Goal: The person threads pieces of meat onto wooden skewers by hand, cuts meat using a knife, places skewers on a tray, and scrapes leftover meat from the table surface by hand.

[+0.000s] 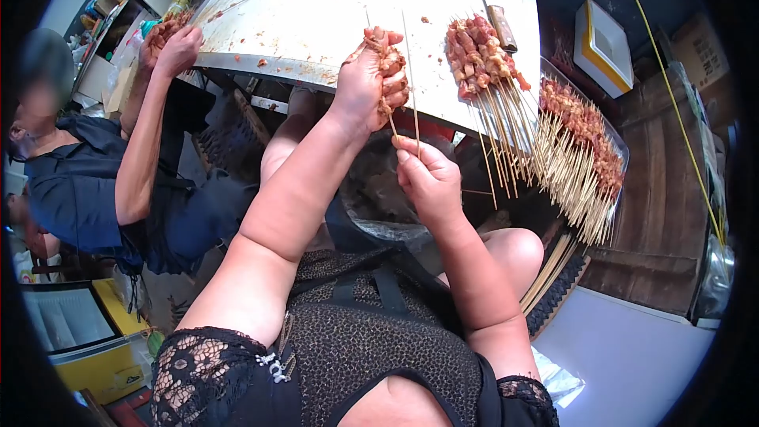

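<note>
My left hand [368,83] is closed around pieces of raw meat [393,71] threaded on a thin wooden skewer, over the table's near edge. Just below it, my right hand [429,178] pinches the lower end of that skewer between thumb and fingers. A second, bare skewer [412,83] stands alongside, its lower end also at my right fingertips. To the right, a bunch of meat skewers [478,59] lies on the white table [316,24], sticks hanging over the edge. A knife [501,28] with a wooden handle rests beside them.
Right of the table, a tray [623,154] holds many meat skewers. Bare sticks [549,273] lie near my right knee. A co-worker [118,182] sits at left, hands at the table's edge. A white-and-yellow box [605,43] stands at back right. Meat scraps dot the tabletop.
</note>
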A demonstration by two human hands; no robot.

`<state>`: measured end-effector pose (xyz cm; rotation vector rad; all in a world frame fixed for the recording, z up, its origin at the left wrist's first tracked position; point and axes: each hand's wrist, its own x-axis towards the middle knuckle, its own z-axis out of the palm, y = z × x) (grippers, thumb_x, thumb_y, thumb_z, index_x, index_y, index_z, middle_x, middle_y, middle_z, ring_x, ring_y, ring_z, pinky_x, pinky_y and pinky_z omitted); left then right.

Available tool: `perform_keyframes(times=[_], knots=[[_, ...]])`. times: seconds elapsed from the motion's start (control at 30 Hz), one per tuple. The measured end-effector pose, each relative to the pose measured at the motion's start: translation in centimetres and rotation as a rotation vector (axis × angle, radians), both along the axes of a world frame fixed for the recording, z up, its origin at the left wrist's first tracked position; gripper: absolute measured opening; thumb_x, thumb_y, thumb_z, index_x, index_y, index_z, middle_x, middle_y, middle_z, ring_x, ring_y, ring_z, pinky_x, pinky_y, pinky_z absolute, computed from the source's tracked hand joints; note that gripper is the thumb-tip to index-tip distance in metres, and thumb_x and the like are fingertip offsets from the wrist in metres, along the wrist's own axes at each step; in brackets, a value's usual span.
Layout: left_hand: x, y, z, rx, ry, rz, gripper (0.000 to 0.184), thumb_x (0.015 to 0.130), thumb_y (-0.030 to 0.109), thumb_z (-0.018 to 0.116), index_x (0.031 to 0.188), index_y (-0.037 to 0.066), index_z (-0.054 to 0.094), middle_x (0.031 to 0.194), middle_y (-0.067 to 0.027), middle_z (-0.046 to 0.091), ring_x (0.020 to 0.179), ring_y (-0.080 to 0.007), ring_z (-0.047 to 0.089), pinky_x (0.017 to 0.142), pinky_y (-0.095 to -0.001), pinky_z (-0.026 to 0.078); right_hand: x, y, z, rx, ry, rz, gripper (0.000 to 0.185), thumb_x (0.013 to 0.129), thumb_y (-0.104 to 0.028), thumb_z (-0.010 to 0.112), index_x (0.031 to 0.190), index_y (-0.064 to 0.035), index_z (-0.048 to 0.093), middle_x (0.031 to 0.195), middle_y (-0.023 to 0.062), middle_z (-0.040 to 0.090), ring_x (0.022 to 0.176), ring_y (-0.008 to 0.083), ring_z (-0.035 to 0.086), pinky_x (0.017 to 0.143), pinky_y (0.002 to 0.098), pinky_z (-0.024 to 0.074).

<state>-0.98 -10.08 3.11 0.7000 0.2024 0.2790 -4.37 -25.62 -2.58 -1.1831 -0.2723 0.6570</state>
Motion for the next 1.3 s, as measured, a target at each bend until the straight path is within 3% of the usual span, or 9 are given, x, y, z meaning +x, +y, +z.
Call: perform_keyframes(times=[0.13, 0.27, 0.4, 0.47, 0.8, 0.87, 0.9, 1.2, 1.3], knots=[[1.2, 0.1, 0.3, 0.136, -0.192, -0.279, 0.051, 0.094, 0.046, 0.044, 0.12, 0.002, 0.041, 0.066, 0.0016, 0.041, 0.05, -0.0064, 0.039, 0.045, -0.0197, 0.037, 0.8, -0.6, 1.1, 0.033, 0.042, -0.064, 0.024, 0.091, -0.008, 0.055, 0.113, -0.001, 0.06, 0.067, -0.0044, 0.053, 0.053, 0.0012, 0.043, 0.047, 0.0151, 0.0337], [4.2, 4.7, 1.7, 0.687, -0.072, -0.079, 0.067, 0.094, 0.054, 0.035, 0.126, -0.003, 0.044, 0.111, -0.0159, 0.059, 0.09, -0.0182, 0.059, 0.082, -0.0322, 0.049, 2.3, -1.7, 1.7, 0.128, 0.081, -0.199, 0.023, 0.092, -0.008, 0.054, 0.113, -0.0026, 0.06, 0.067, -0.004, 0.052, 0.049, 0.0008, 0.038, 0.043, 0.0147, 0.0293], [5.5, 7.2, 2.6, 1.559, 0.456, -0.056, 0.031, 0.088, 0.031, 0.061, 0.101, 0.004, 0.066, 0.085, -0.0079, 0.067, 0.077, -0.0182, 0.064, 0.074, -0.0312, 0.051, 2.3, -1.8, 1.5, 0.166, 0.071, -0.259, 0.022, 0.092, -0.009, 0.053, 0.113, -0.0029, 0.059, 0.067, -0.0038, 0.051, 0.049, 0.0005, 0.037, 0.042, 0.0146, 0.0289], [6.1, 7.8, -0.2, 2.031, 0.2, -0.06, 0.019, 0.078, 0.02, 0.067, 0.09, 0.005, 0.068, 0.077, -0.0108, 0.067, 0.068, -0.0195, 0.063, 0.068, -0.0313, 0.051, 2.2, -1.9, 1.6, 0.167, 0.071, -0.28, 0.022, 0.093, -0.01, 0.053, 0.113, -0.0028, 0.059, 0.067, -0.0037, 0.051, 0.048, 0.0005, 0.037, 0.042, 0.0145, 0.0288], [12.9, 7.3, -2.2, 2.052, 0.021, 0.106, 0.017, 0.079, 0.001, 0.056, 0.093, 0.002, 0.065, 0.091, -0.014, 0.065, 0.083, -0.0218, 0.063, 0.074, -0.0293, 0.049, 2.2, -3.0, 2.3, 0.259, 0.082, -0.32, 0.024, 0.094, -0.01, 0.051, 0.115, -0.0013, 0.056, 0.066, -0.0044, 0.05, 0.046, -0.0003, 0.035, 0.04, 0.0134, 0.0264], [14.7, 6.1, -3.1, 1.353, 0.315, -0.06, 0.016, 0.082, 0.003, 0.055, 0.093, 0.001, 0.065, 0.092, -0.0162, 0.065, 0.088, -0.0236, 0.062, 0.079, -0.0303, 0.049, 2.3, -3.0, 2.1, 0.243, 0.081, -0.303, 0.024, 0.094, -0.01, 0.051, 0.115, -0.002, 0.057, 0.066, -0.0046, 0.05, 0.047, -0.0004, 0.035, 0.041, 0.0132, 0.0269], [13.7, 5.2, -2.1, 2.252, 0.114, -0.015, 0.016, 0.08, 0.005, 0.055, 0.091, 0.001, 0.066, 0.093, -0.0197, 0.064, 0.093, -0.0269, 0.062, 0.082, -0.0331, 0.049, 2.3, -3.0, 2.1, 0.23, 0.085, -0.299, 0.023, 0.094, -0.01, 0.051, 0.115, -0.0029, 0.057, 0.066, -0.0045, 0.05, 0.047, -0.0002, 0.035, 0.041, 0.0135, 0.0275], [10.2, 4.5, 0.2, 2.544, 0.212, -0.033, 0.016, 0.073, 0.006, 0.058, 0.086, -0.001, 0.065, 0.09, -0.017, 0.065, 0.087, -0.0325, 0.062, 0.078, -0.0376, 0.05, 1.8, -2.2, 1.8, 0.191, 0.042, -0.236, 0.022, 0.093, -0.009, 0.052, 0.114, -0.0028, 0.058, 0.068, -0.0041, 0.051, 0.051, 0.0, 0.039, 0.044, 0.0137, 0.03], [8.2, 6.2, -0.5, 1.696, 0.192, 0.089, 0.024, 0.082, 0.007, 0.053, 0.1, -0.006, 0.062, 0.087, -0.0125, 0.065, 0.081, -0.0196, 0.063, 0.071, -0.0314, 0.05, 1.5, -2.0, 1.3, 0.167, 0.029, -0.227, 0.023, 0.093, -0.009, 0.051, 0.114, -0.0011, 0.058, 0.069, -0.004, 0.051, 0.053, 0.0002, 0.04, 0.045, 0.0136, 0.0309]])
